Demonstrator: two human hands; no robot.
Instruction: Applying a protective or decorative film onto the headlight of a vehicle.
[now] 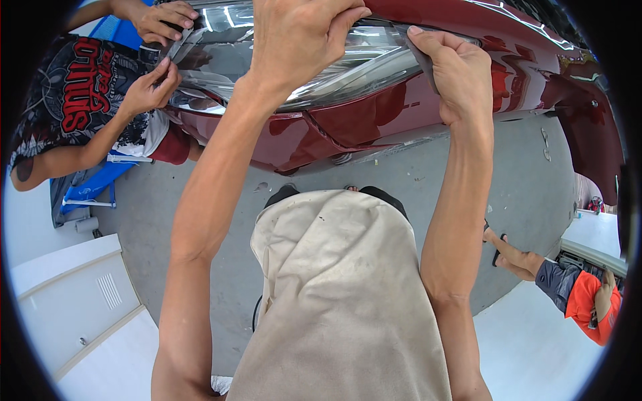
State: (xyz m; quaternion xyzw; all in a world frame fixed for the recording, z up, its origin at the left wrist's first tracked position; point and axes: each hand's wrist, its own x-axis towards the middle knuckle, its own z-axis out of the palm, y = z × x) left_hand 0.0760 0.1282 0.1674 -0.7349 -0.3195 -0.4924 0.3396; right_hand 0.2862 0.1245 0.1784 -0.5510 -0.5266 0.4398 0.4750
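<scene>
A sheet of clear, smoky film (378, 67) stretches over the headlight (227, 57) of a dark red car, with creases and bright reflections across it. My left hand (297, 47) reaches over the headlight, thumb and fingers pinched together at the film's upper edge; the arm and hand cover part of the lamp. At the right end, my right hand (461, 70) pinches the film's grey-looking corner between thumb and fingers. On the left, a co-worker's upper hand (167, 21) and lower hand (155, 87) hold the film's other end.
Dark red bodywork (374, 117) curves around the headlight. The co-worker in a printed black shirt (73, 87) stands close on the left, near a blue folding frame (100, 187). Another person in an orange top (592, 304) is at the far right. Grey floor (180, 227) lies below.
</scene>
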